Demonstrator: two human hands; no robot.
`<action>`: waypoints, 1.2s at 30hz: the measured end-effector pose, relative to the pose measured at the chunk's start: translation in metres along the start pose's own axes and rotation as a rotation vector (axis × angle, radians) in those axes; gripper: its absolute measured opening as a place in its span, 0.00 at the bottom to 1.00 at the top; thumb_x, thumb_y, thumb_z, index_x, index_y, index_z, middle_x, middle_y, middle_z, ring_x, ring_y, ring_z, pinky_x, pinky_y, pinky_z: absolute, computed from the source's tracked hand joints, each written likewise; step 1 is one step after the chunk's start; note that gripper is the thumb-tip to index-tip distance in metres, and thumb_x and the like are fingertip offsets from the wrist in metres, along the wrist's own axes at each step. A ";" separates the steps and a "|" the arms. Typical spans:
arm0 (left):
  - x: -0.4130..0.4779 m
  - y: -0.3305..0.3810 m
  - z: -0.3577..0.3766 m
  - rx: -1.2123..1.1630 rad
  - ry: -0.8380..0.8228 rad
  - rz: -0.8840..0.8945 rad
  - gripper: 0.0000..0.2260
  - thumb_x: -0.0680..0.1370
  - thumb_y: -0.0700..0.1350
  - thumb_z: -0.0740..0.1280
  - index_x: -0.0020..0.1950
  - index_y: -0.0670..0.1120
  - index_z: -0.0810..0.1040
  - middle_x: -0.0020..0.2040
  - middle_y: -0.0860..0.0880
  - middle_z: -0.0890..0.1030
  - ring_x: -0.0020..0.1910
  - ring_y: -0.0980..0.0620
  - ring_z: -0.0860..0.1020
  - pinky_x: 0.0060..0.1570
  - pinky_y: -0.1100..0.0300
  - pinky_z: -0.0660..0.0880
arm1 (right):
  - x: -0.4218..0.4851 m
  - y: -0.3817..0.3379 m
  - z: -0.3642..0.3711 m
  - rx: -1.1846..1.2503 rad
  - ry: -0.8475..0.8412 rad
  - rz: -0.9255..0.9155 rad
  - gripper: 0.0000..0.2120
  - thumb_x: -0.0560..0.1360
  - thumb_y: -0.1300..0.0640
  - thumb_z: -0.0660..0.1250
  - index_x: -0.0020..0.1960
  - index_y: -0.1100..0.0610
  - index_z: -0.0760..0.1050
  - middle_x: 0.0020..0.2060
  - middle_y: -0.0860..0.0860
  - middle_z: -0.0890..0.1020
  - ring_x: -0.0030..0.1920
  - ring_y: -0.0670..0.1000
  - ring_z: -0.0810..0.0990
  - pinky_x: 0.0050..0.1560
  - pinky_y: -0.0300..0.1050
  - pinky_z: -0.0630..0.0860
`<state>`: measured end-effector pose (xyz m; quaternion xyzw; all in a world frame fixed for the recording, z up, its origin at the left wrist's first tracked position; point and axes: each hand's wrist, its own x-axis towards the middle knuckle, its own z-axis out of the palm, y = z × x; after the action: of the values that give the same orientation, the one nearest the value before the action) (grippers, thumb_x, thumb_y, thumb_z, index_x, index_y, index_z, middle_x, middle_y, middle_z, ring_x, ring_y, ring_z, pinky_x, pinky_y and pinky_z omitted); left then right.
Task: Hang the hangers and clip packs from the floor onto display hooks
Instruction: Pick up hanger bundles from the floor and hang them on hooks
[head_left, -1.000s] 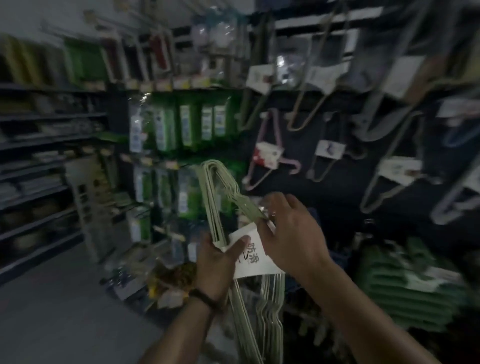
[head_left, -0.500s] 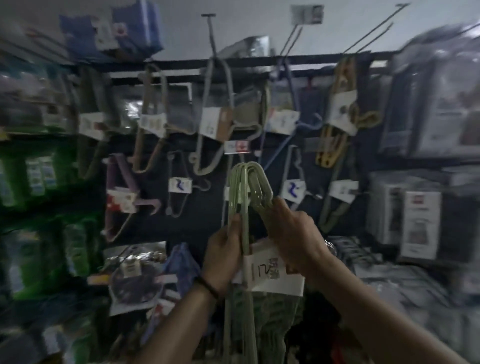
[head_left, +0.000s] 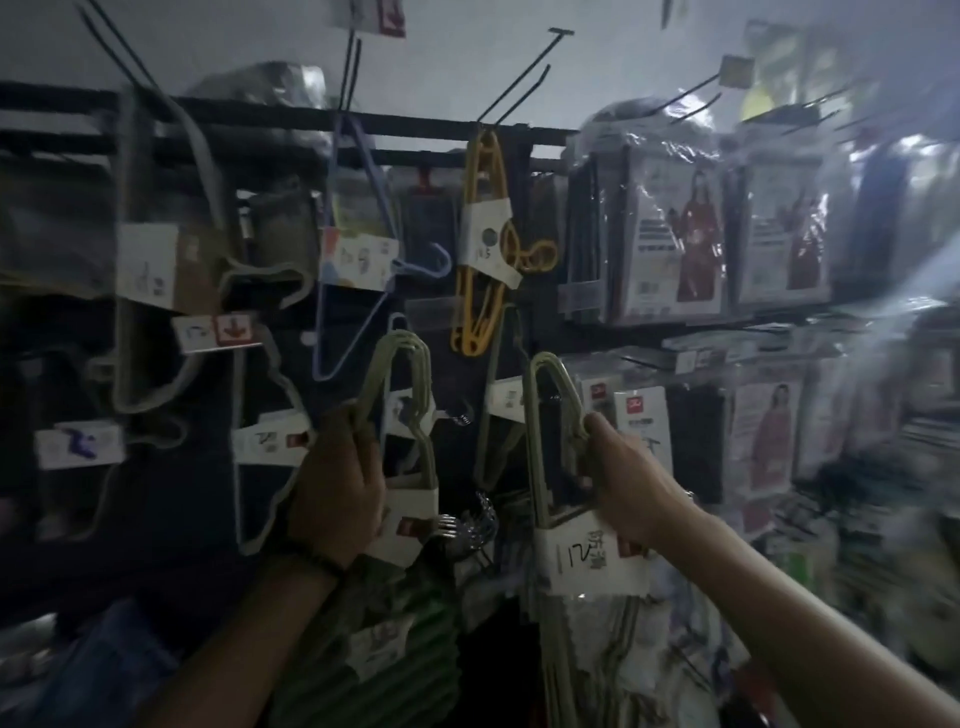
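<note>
My left hand (head_left: 337, 488) grips a bundle of pale green hangers (head_left: 402, 374) below its hooks; a white paper band wraps the bundle. My right hand (head_left: 623, 478) grips a second pale green hanger bundle (head_left: 550, 415) by its neck, with a white label (head_left: 587, 561) marked 12 below my fingers. Both bundles are raised in front of the dark display board (head_left: 447, 364). Bare wire display hooks (head_left: 524, 78) stick out from the top rail.
Hanger packs hang on the board: yellow ones (head_left: 483, 244), blue ones (head_left: 358, 249), grey ones (head_left: 150, 270). Bagged packages (head_left: 670, 234) fill the racks on the right. Green goods (head_left: 395, 639) lie low beneath my hands.
The single bundle I held with both hands is now two, one in each hand, spread apart. My view has swung right and up toward the hanger board.
</note>
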<state>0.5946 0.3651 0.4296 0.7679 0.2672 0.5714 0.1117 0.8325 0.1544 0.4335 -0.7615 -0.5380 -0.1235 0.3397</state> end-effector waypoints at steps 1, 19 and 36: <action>0.007 -0.003 0.006 -0.008 -0.012 0.043 0.17 0.86 0.56 0.53 0.62 0.47 0.74 0.39 0.48 0.81 0.34 0.45 0.79 0.33 0.53 0.72 | 0.007 0.006 0.003 0.022 0.019 -0.006 0.10 0.82 0.59 0.63 0.50 0.45 0.66 0.40 0.48 0.78 0.37 0.48 0.77 0.35 0.42 0.69; 0.080 0.016 0.175 -0.549 -0.549 -0.064 0.18 0.80 0.58 0.63 0.70 0.67 0.76 0.62 0.55 0.86 0.53 0.53 0.87 0.49 0.54 0.85 | 0.155 0.111 0.017 0.080 0.208 0.091 0.09 0.87 0.45 0.56 0.61 0.49 0.69 0.42 0.51 0.82 0.39 0.51 0.80 0.38 0.47 0.71; 0.095 0.064 0.241 -0.379 -0.434 0.034 0.15 0.85 0.53 0.60 0.71 0.65 0.73 0.64 0.67 0.82 0.63 0.64 0.80 0.61 0.67 0.77 | 0.206 0.170 0.044 0.289 0.312 -0.225 0.11 0.88 0.49 0.55 0.68 0.48 0.68 0.38 0.47 0.79 0.31 0.47 0.76 0.28 0.45 0.70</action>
<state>0.8577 0.3956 0.4602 0.8420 0.1126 0.4351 0.2985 1.0587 0.3017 0.4497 -0.6120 -0.5725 -0.1983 0.5083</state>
